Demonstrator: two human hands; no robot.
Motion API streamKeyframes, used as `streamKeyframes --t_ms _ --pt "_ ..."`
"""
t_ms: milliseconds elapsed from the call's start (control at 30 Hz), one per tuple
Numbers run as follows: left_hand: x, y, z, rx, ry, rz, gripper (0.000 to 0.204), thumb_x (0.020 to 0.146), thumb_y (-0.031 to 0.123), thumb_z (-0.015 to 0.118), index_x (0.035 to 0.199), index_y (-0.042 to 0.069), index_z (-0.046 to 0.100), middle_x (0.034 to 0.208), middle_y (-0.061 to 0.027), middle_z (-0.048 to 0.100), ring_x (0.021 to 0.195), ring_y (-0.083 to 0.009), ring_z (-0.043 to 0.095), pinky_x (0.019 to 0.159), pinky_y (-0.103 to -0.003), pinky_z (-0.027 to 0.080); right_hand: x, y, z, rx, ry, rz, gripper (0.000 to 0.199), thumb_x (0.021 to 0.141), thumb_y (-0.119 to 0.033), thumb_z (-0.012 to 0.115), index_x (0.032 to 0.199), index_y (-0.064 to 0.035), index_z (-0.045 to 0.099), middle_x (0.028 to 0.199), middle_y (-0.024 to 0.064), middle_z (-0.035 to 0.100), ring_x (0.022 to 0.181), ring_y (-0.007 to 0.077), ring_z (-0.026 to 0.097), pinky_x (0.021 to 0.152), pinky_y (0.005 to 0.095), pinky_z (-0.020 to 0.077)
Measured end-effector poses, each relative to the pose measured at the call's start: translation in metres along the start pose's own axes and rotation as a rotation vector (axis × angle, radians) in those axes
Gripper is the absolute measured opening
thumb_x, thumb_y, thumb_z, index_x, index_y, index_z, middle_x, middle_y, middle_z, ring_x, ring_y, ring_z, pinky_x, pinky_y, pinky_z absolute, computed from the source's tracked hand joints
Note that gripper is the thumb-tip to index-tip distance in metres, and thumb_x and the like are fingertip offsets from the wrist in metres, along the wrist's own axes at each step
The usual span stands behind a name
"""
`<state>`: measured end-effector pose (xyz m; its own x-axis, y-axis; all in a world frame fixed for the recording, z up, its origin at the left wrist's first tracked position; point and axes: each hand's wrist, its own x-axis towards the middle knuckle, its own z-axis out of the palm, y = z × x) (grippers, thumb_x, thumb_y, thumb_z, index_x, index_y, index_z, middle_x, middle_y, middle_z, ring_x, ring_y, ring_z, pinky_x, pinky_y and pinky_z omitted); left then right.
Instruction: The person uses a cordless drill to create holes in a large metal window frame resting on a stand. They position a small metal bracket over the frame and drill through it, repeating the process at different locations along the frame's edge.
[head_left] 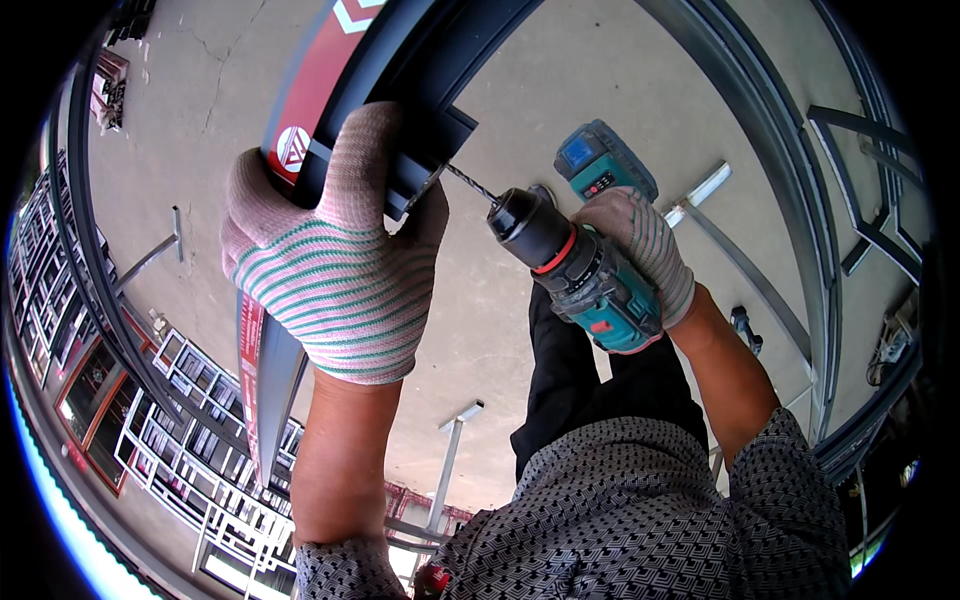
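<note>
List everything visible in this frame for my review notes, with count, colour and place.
Cordless drill: 1, teal and black, in right hand
Drill bit: 1, dark, in the drill's chuck, tip at the profile's edge
Dark profile: 1, near-black, in left hand
Red strip: 1, red with white markings, along the profile
T-shaped stands: at least 3, silvery, on the floor
White frames: many, white, lower left
Dark bars: several, dark grey, right
Floor: 1, grey, below
Shirt: 1, black-and-grey patterned, bottom
Trousers: 1 pair, black, below centre
Hands: 2, in pale striped gloves, centre
</note>
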<state>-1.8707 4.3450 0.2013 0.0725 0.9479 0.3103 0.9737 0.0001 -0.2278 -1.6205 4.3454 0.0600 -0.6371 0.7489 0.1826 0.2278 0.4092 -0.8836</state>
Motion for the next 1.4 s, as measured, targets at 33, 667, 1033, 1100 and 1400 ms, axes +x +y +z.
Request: streamKeyframes --t_ms 33,667,1033,1100,1400 --pt "0.0 -0.003 0.0 -0.004 -0.009 0.003 0.072 0.064 0.028 0.093 0.13 0.028 0.063 0.118 -0.0213 0.059 0.103 -0.0394 0.064 0.085 -0.051 0.052 0.0 0.0 0.001 0.003 -0.002 0.012 0.046 0.077 -0.036 0.08 0.111 -0.0089 0.065 0.101 0.0109 0.066 0.1 0.0322 0.066 0.094 0.0436 0.0485" --pt "0.003 -0.002 0.002 -0.053 0.002 0.015 0.079 0.067 0.024 0.093 0.136 0.029 0.056 0.119 -0.0223 0.059 0.106 -0.0418 0.062 0.087 -0.052 0.05 0.004 0.004 -0.004 -0.051 0.014 -0.004 0.044 0.079 -0.039 0.079 0.11 -0.0107 0.067 0.104 0.0089 0.068 0.103 0.0308 0.066 0.096 0.044 0.0491" --pt "0.003 -0.003 0.001 -0.071 -0.039 0.02 0.081 0.068 0.025 0.093 0.138 0.028 0.053 0.122 -0.0247 0.058 0.11 -0.0431 0.061 0.09 -0.053 0.049 0.007 0.003 -0.005 -0.074 0.002 -0.004 0.043 0.079 -0.038 0.08 0.11 -0.0113 0.067 0.103 0.0078 0.069 0.103 0.03 0.066 0.098 0.0438 0.0487" --pt "0.003 -0.003 0.001 -0.069 -0.036 0.021 0.081 0.068 0.025 0.093 0.138 0.027 0.053 0.123 -0.025 0.058 0.11 -0.043 0.061 0.09 -0.053 0.049 0.007 0.003 -0.006 -0.079 -0.008 0.006 0.042 0.079 -0.037 0.08 0.11 -0.0113 0.068 0.103 0.0079 0.069 0.103 0.03 0.066 0.098 0.0438 0.0486" --pt "0.003 -0.005 0.002 -0.02 -0.029 0.032 0.078 0.068 0.025 0.092 0.136 0.028 0.055 0.122 -0.0256 0.057 0.108 -0.0435 0.061 0.09 -0.053 0.05 0.005 0.005 -0.003 -0.104 0.039 -0.013 0.044 0.079 -0.04 0.078 0.11 -0.0108 0.068 0.102 0.0091 0.068 0.101 0.0311 0.067 0.098 0.0443 0.0485"
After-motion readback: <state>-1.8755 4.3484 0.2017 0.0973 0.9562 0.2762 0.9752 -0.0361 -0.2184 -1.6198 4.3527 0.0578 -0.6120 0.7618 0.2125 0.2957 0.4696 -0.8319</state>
